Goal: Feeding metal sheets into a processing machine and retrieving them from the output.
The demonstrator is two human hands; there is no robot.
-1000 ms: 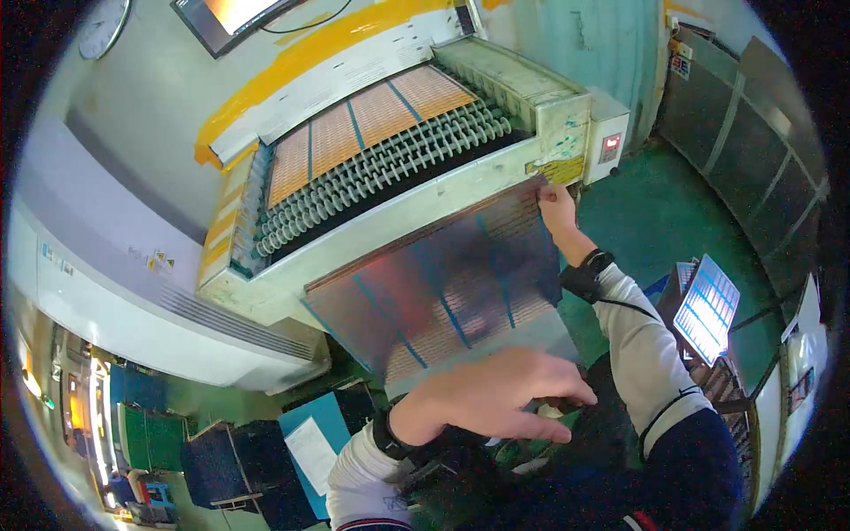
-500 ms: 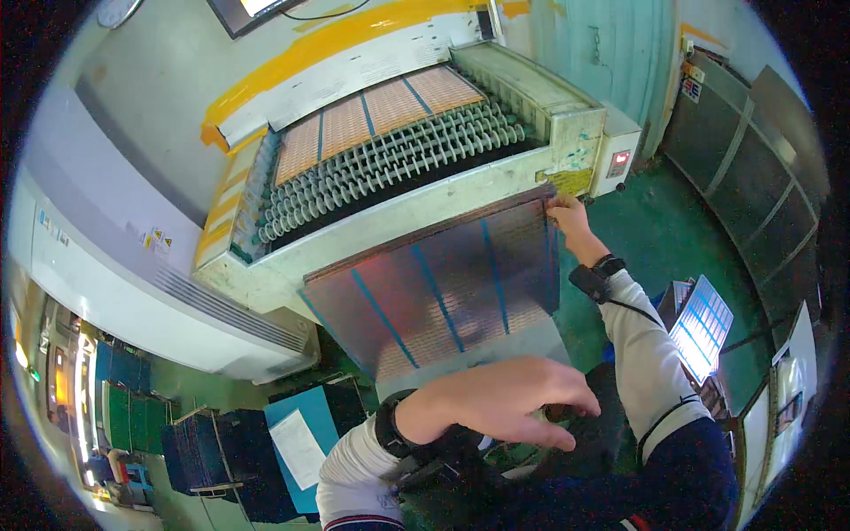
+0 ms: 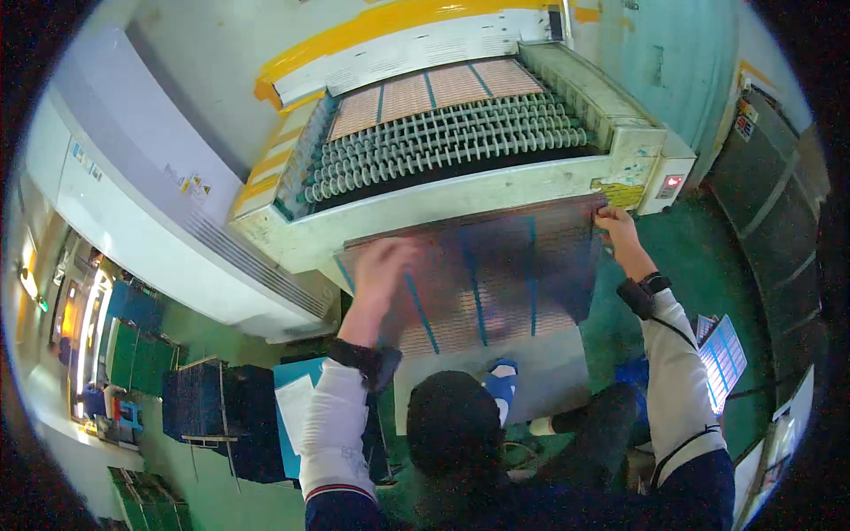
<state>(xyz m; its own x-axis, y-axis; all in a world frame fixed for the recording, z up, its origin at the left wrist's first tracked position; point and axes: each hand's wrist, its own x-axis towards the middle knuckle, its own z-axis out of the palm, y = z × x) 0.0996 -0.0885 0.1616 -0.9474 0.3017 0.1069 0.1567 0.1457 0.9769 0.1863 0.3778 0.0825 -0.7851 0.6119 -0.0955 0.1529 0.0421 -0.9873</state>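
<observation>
A dark, glossy panel (image 3: 505, 257) stands tilted in front of a roller conveyor machine (image 3: 443, 199), its brownish top edge near the machine's front wall. Blue stripes and rows of small copper-coloured pieces show on and through its surface. At its upper right corner, my right hand (image 3: 622, 237) pinches the edge between thumb and fingers. My left hand (image 3: 385, 270) is over the panel's upper left part. Motion smears its fingers, and whether it touches the panel cannot be made out. Both wrists wear black bands.
Copper-coloured panels with blue stripes (image 3: 434, 93) lie on the machine's rollers (image 3: 452, 142). A white cabinet (image 3: 168, 195) stands at left. Dark racks (image 3: 221, 407) and a white paper (image 3: 297, 407) are lower left. A striped panel (image 3: 724, 358) leans at right; dark boards (image 3: 766, 186) stand beyond.
My left hand has risen from low in front of me to the panel's upper left. My right hand keeps its corner. The view has shifted, so the scene sits farther right.
</observation>
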